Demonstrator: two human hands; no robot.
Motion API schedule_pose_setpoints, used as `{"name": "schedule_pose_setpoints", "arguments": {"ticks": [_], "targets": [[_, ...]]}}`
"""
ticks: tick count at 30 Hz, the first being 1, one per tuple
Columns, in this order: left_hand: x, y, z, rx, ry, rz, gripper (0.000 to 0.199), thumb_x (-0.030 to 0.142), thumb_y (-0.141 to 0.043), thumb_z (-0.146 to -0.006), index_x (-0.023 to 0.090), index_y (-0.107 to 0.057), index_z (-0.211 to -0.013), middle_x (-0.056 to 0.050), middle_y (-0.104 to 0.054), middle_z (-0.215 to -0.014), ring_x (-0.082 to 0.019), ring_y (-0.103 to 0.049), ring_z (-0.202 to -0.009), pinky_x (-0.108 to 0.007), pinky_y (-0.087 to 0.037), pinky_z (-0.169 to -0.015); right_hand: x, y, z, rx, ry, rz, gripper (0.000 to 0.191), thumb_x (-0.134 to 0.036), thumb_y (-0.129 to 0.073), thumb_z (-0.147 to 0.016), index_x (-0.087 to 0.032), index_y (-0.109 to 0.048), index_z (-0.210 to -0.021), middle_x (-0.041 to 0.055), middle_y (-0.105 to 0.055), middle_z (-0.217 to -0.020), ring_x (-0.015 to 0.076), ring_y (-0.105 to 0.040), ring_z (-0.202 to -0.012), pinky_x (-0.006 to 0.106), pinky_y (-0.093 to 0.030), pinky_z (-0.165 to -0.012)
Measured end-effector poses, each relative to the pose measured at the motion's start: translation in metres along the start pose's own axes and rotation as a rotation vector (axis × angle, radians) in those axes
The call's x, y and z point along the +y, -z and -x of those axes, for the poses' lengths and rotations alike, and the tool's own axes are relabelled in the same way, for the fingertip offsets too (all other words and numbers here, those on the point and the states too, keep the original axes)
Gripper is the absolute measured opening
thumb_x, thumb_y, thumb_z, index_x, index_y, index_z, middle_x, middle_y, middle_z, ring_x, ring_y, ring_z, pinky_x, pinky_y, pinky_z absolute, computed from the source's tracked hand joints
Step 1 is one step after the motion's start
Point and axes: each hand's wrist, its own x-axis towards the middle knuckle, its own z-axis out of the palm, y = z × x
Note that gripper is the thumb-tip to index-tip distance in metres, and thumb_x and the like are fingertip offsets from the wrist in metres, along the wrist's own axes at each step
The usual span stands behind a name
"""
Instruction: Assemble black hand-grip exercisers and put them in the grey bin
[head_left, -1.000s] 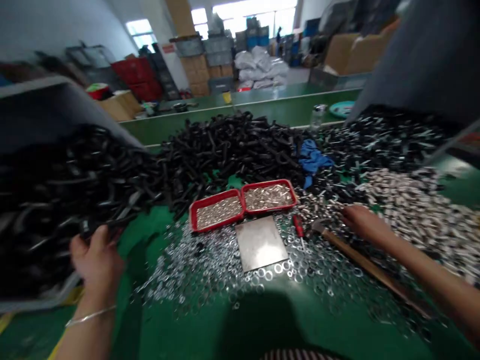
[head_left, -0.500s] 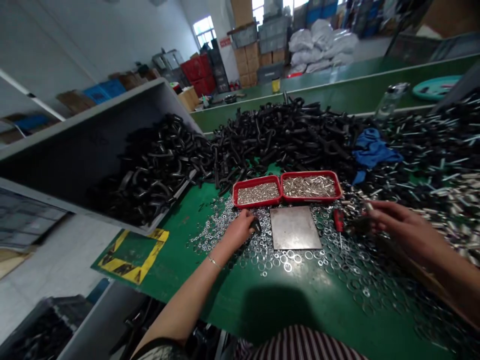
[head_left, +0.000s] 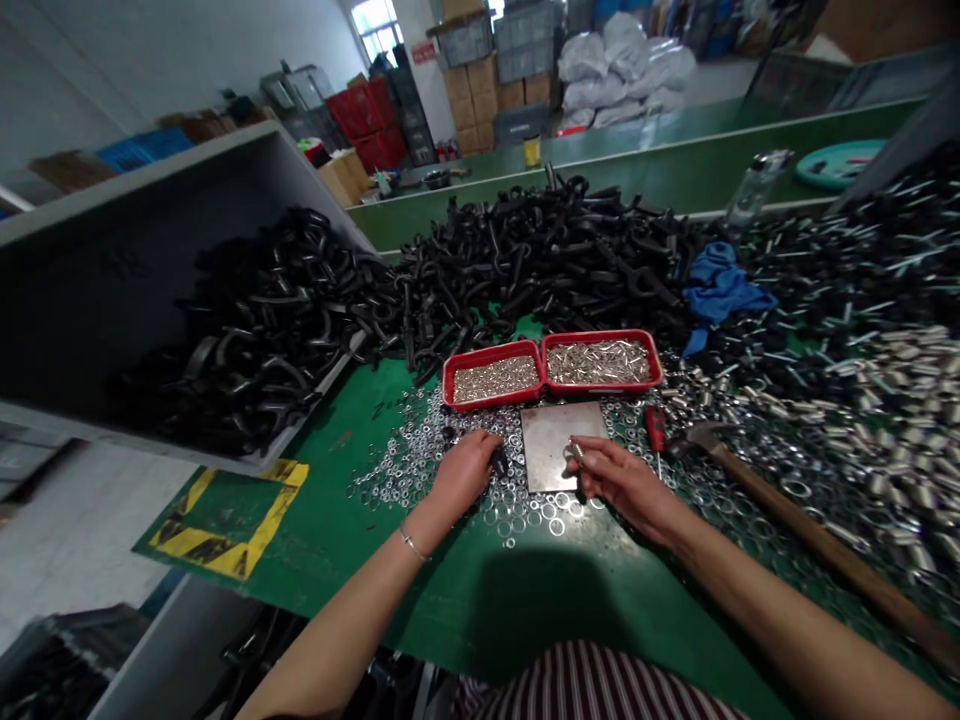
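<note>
My left hand [head_left: 465, 472] rests on the scattered silver washers [head_left: 405, 470] and holds a dark shackle [head_left: 499, 461], mostly hidden by the fingers. My right hand [head_left: 619, 483] reaches to the edge of a square steel plate [head_left: 562, 445], pinching a small silver part [head_left: 575, 451] between its fingertips. Both hands are apart, with the plate's left edge between them. Two red trays [head_left: 491, 375] [head_left: 600, 360] of small silver parts sit just beyond the plate. A red-handled screwdriver [head_left: 656, 428] and a wooden-handled hammer [head_left: 817, 530] lie to the right of my right hand.
A large heap of black shackles [head_left: 540, 255] spreads along the green bench [head_left: 337, 420], spilling from a grey bin [head_left: 97, 290] at left. Silver and black parts [head_left: 885, 400] cover the right side, with a blue cloth [head_left: 720, 285] and a clear bottle [head_left: 750, 190] behind.
My view has swung from the bin down onto the bench. My left hand has left the bin for the washers, and my right hand has moved left to the plate.
</note>
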Motion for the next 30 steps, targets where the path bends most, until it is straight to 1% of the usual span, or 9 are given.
{"name": "schedule_pose_setpoints", "arguments": {"ticks": [4,7,12,16,19,21,25,28,30], "targets": [[0.013,-0.006,0.001,-0.044,0.019,-0.112,0.036,0.009,-0.039,-0.096,0.02,-0.06,-0.124,-0.011,-0.062,-0.107,-0.024,-0.063,-0.095,-0.035,-0.049,-0.086,0.001,0.0,-0.013,-0.029,-0.011,-0.023,0.038,-0.035,-0.073,-0.088,-0.017,-0.061,-0.12,0.0084,-0.072,-0.104,0.0098,-0.06,-0.069,0.025,-0.049,-0.066],[0.016,-0.007,-0.003,-0.045,0.023,-0.136,0.039,0.01,-0.04,-0.096,0.021,-0.058,-0.129,-0.012,-0.061,-0.11,-0.024,-0.063,-0.096,-0.035,-0.049,-0.084,0.0,0.002,-0.018,-0.031,-0.026,-0.047,0.034,-0.033,-0.072,-0.089,-0.017,-0.061,-0.117,0.0091,-0.072,-0.104,0.0098,-0.06,-0.07,0.026,-0.05,-0.068],[0.011,-0.006,-0.019,-0.046,0.035,-0.026,0.036,0.009,-0.047,-0.091,0.018,-0.062,-0.124,-0.012,-0.064,-0.111,-0.024,-0.065,-0.098,-0.034,-0.051,-0.088,-0.003,0.005,-0.02,-0.043,-0.061,-0.106,0.031,-0.026,-0.073,-0.087,-0.017,-0.063,-0.115,0.0069,-0.071,-0.099,0.0098,-0.06,-0.072,0.027,-0.052,-0.072],[-0.002,-0.006,-0.026,0.119,0.071,0.259,0.047,0.002,-0.051,-0.082,0.017,-0.062,-0.125,-0.01,-0.066,-0.12,-0.024,-0.062,-0.113,-0.036,-0.047,-0.105,-0.002,0.009,-0.022,-0.045,-0.068,-0.149,0.03,-0.026,-0.074,-0.086,-0.02,-0.066,-0.114,0.0049,-0.069,-0.098,0.0127,-0.063,-0.08,0.029,-0.054,-0.074],[-0.007,-0.006,-0.014,0.234,0.128,0.374,0.045,-0.001,-0.048,-0.08,0.017,-0.064,-0.119,-0.007,-0.068,-0.117,-0.021,-0.063,-0.111,-0.036,-0.047,-0.105,0.0,0.014,-0.024,-0.058,-0.079,-0.167,0.028,-0.027,-0.074,-0.086,-0.022,-0.069,-0.113,0.0056,-0.069,-0.101,0.0156,-0.064,-0.088,0.03,-0.054,-0.075],[-0.001,-0.008,0.0,0.171,0.082,0.36,0.043,-0.001,-0.048,-0.081,0.019,-0.066,-0.115,-0.006,-0.068,-0.113,-0.02,-0.064,-0.107,-0.033,-0.05,-0.101,0.002,0.017,-0.025,-0.094,-0.084,-0.183,0.027,-0.027,-0.072,-0.089,-0.022,-0.069,-0.114,0.0058,-0.068,-0.102,0.0155,-0.064,-0.089,0.03,-0.054,-0.075],[0.022,-0.014,0.017,-0.032,-0.02,0.121,0.047,0.004,-0.055,-0.083,0.023,-0.06,-0.126,-0.007,-0.062,-0.119,-0.022,-0.064,-0.104,-0.034,-0.054,-0.09,0.003,0.019,-0.026,-0.133,-0.099,-0.18,0.024,-0.027,-0.069,-0.091,-0.022,-0.069,-0.115,0.006,-0.069,-0.1,0.0147,-0.063,-0.087,0.029,-0.053,-0.075],[0.032,-0.019,0.01,-0.037,0.044,-0.01,0.036,0.008,-0.053,-0.089,0.02,-0.061,-0.121,-0.009,-0.062,-0.114,-0.023,-0.065,-0.099,-0.035,-0.053,-0.088,0.003,0.017,-0.025,-0.112,-0.101,-0.143,0.025,-0.028,-0.07,-0.091,-0.022,-0.069,-0.115,0.0057,-0.069,-0.098,0.0139,-0.064,-0.084,0.029,-0.053,-0.076],[0.032,-0.019,0.002,-0.003,0.109,-0.005,0.032,0.008,-0.051,-0.09,0.019,-0.062,-0.118,-0.01,-0.062,-0.112,-0.023,-0.065,-0.097,-0.036,-0.053,-0.088,0.003,0.017,-0.024,-0.107,-0.098,-0.131,0.026,-0.029,-0.071,-0.09,-0.022,-0.069,-0.115,0.0056,-0.07,-0.097,0.0139,-0.064,-0.083,0.03,-0.053,-0.076]]}}
